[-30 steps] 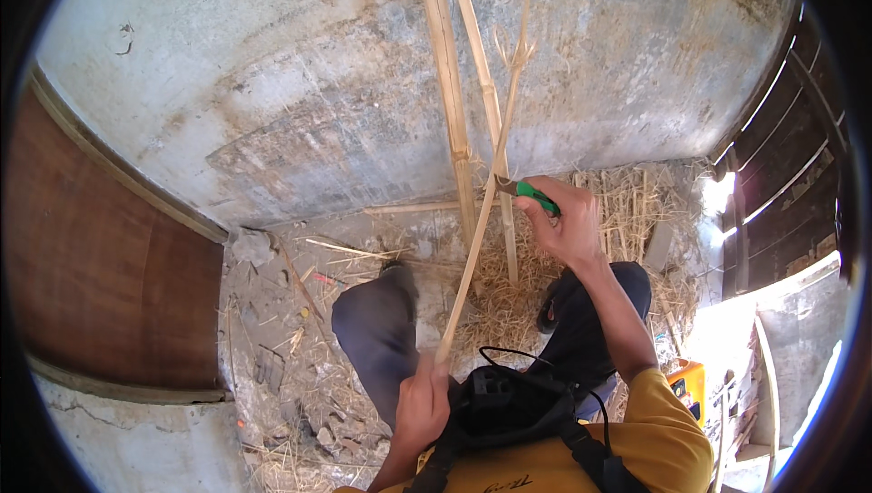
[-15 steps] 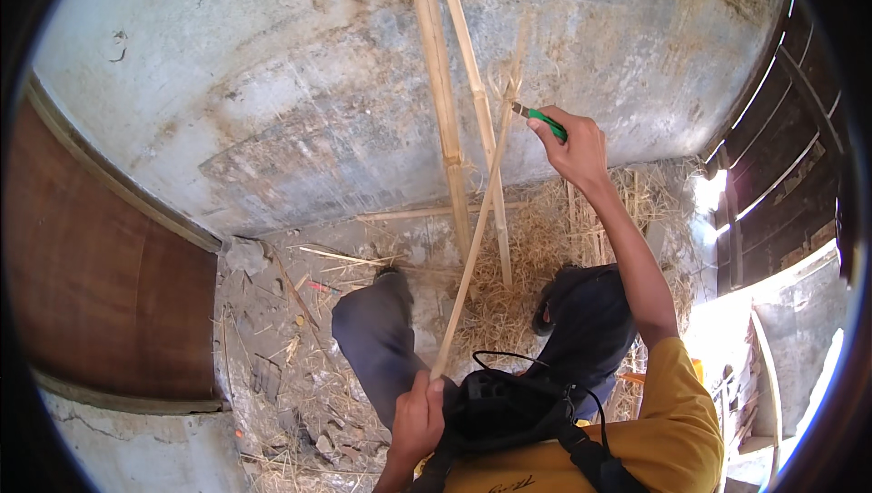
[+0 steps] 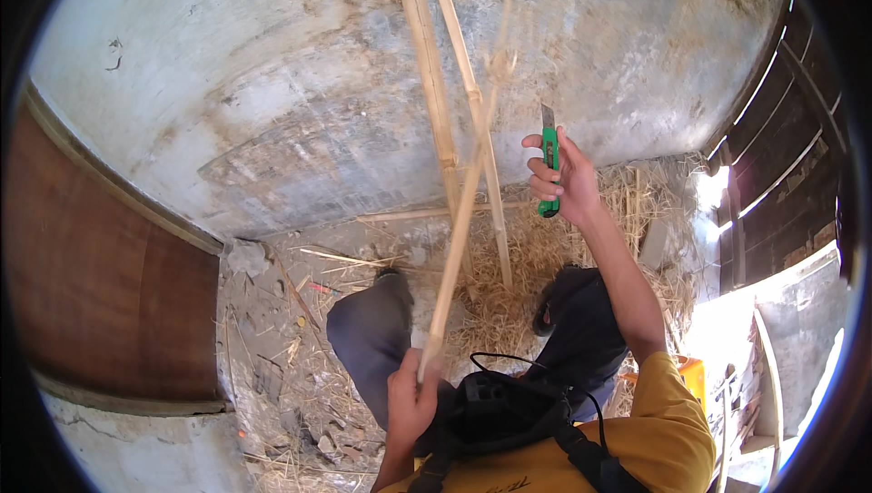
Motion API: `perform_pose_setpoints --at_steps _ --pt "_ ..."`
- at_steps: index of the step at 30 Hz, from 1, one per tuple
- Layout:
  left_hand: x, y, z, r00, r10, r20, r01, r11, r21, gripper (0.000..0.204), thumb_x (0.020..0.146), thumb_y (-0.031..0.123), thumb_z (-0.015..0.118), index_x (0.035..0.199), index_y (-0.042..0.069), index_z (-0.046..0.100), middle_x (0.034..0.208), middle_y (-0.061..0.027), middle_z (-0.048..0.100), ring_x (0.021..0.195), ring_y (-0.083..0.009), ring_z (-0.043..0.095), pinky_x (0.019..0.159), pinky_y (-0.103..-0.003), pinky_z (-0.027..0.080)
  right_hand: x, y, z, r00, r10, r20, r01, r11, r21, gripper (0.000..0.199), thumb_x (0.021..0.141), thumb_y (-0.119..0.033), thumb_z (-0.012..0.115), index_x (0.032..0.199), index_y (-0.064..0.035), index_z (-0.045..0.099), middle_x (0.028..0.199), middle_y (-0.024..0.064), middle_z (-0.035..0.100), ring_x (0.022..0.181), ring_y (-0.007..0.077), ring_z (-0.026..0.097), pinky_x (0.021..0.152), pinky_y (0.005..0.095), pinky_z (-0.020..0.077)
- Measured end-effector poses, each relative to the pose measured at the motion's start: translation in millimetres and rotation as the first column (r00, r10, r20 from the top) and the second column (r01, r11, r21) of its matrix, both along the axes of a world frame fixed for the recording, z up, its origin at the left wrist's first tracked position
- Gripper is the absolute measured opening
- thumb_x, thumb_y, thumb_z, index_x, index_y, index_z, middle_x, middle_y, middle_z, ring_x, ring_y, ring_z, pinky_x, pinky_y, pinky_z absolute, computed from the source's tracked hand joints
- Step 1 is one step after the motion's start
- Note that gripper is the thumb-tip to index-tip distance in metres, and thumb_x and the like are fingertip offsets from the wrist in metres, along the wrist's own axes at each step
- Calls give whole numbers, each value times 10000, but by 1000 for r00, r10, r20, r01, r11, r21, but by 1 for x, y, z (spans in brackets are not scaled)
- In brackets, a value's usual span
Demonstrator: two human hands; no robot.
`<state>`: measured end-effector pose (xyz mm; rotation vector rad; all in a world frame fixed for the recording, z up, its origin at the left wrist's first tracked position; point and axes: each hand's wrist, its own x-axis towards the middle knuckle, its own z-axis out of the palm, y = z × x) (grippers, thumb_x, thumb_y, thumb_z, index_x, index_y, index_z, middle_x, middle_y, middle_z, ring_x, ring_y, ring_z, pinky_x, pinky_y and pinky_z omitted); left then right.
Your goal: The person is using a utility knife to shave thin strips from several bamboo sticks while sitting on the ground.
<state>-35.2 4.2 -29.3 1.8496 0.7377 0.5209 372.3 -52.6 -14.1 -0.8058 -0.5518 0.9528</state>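
The left hand (image 3: 411, 399) at 6 o'clock is closed around one thin bamboo strip (image 3: 461, 221) that points to 12. The right hand (image 3: 563, 175) at 2 o'clock grips one green knife (image 3: 549, 162). Two bamboo slats (image 3: 436, 103) lean on the wall (image 3: 272, 84).

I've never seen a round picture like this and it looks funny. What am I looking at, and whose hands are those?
The picture comes from a small wide camera worn on a person's head, looking down. That lens bends straight lines and makes the picture round. No machine here: the two hands belong to the person wearing the camera.

The left hand, low down, has its grip on the bottom end of a thin bamboo strip that points up and away. The right hand is raised and holds a green-handled knife, blade up, beside the strip and not touching it.

Two more bamboo strips lean against the grey wall. Below are the person's knees, and straw and shavings cover the ground. A brown wooden board stands at the left.
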Motion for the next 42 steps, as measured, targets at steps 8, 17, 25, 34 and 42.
perform_pose_setpoints --at_steps 8,17,25,34,42 --pt "18 5 6 997 77 23 -78 997 28 153 1057 121 661 980 -1 611 650 -61 522 586 -90 454 527 -304 378 -50 -6 11 641 -136 755 231 973 -20 562 1086 -583 527 1150 -45 675 695 -46 438 562 78 378 535 264 309" --pt "38 4 25 990 96 98 -98 995 16 170 1066 132 662 989 -10 607 692 -52 541 650 -94 454 576 -303 402 -115 -8 8 80 -203 976 92 976 195 278 908 -324 832 1058 -123 711 855 27 728 671 266 707 578 377 533" --pt "45 4 40 988 92 127 -95 995 14 128 1072 104 633 1031 -14 610 671 -60 545 618 -98 485 563 -313 410 -133 -7 -4 -7 -271 962 85 959 271 330 887 -411 830 1039 -145 706 796 -6 682 615 229 672 553 366 518" --pt "45 2 39 987 89 131 -92 996 22 125 1090 113 599 1059 -8 602 658 -63 539 589 -99 479 550 -317 407 -138 -4 -1 -24 -335 942 145 931 335 322 861 -398 856 1012 -146 725 722 -2 646 550 227 646 503 354 502" --pt "43 4 36 990 86 115 -76 994 -82 146 1108 124 562 1039 -3 583 647 -65 506 595 -102 446 545 -337 389 -143 -6 0 -34 -296 955 201 934 296 327 797 -354 906 976 -123 758 771 18 709 567 236 660 515 334 493"
